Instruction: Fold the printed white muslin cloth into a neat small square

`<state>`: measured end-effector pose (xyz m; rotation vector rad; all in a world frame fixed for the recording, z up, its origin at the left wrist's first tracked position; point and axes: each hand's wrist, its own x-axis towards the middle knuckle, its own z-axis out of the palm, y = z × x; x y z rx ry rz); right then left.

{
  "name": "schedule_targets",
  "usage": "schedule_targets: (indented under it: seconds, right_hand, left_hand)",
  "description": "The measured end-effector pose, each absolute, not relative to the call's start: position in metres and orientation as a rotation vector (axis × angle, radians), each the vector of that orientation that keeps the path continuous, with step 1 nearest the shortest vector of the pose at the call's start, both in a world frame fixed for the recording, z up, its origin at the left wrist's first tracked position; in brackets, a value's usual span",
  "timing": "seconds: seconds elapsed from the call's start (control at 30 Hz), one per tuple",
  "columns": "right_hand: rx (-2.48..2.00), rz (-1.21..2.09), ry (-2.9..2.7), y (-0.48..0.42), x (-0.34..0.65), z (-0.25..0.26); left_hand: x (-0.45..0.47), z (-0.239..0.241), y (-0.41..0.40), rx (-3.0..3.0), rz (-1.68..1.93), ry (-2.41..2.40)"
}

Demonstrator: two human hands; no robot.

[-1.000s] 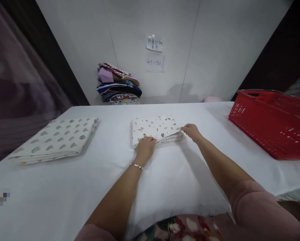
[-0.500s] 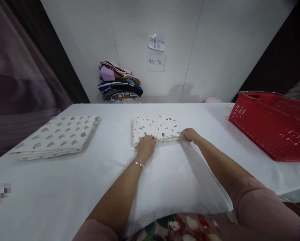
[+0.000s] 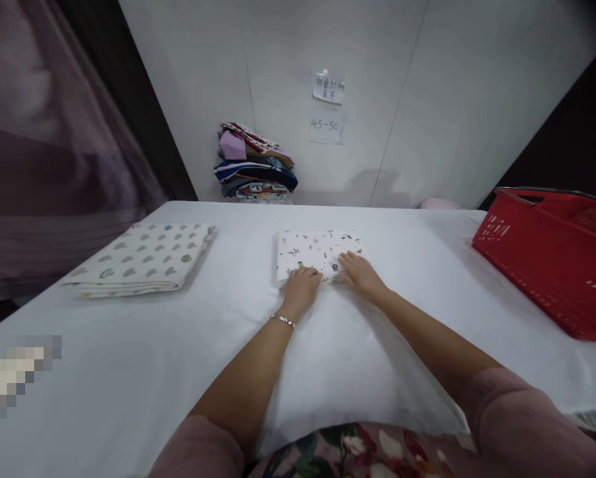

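A small folded cloth (image 3: 314, 247), white with little grey plant-like prints, lies on the table in front of me. My left hand (image 3: 302, 287) rests on its near left edge, fingers laid over the top of the fold. My right hand (image 3: 362, 273) lies flat on its near right part, fingers stretched out. The two hands are apart, and part of the near edge shows between them, slightly blurred. To the left sits a larger folded cloth (image 3: 143, 255), white with grey cloud-like or mushroom-like prints; neither hand touches it.
White cloth covers the table (image 3: 228, 345). A red plastic basket (image 3: 551, 259) stands at the right. Behind the far edge is a stack of folded fabrics (image 3: 255, 166) against the wall. Paper signs (image 3: 326, 126) hang on the wall, and a curtain (image 3: 54, 166) is at the left.
My right hand has let go of the cloth's near right corner and moved left onto its top. The left hand stays at the near left edge. The view has shifted slightly left.
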<state>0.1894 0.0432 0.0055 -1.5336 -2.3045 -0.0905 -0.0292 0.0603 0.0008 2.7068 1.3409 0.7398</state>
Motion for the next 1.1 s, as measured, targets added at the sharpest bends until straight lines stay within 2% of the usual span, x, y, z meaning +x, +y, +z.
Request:
schedule_targets:
  seconds: [0.2,0.37,0.53,0.63,0.73,1.1]
  right_hand:
    - [-1.532,-0.117,-2.378,0.031,0.186,-0.018]
    - [-1.512,-0.171,-2.340,0.035,0.191,-0.028]
    - [-1.491,-0.214,-2.337,0.037,0.192,-0.034]
    - [-1.490,-0.243,-2.335,0.036,0.191,-0.034]
    - [-1.481,-0.251,-2.332,0.036,0.191,-0.033]
    - [-1.471,-0.203,-2.320,0.038,0.192,-0.034]
  left_hand:
    - [-0.032,0.000,0.059,2.670,0.714,1.332]
    - [-0.045,0.003,0.058,2.516,0.848,1.416]
    - [-0.077,0.003,0.058,2.119,1.102,1.767]
    - [-0.092,0.000,0.058,1.779,1.107,1.882]
    - [-0.098,-0.003,0.060,1.592,1.020,1.852]
    - [-0.091,-0.006,0.069,1.313,1.107,1.593]
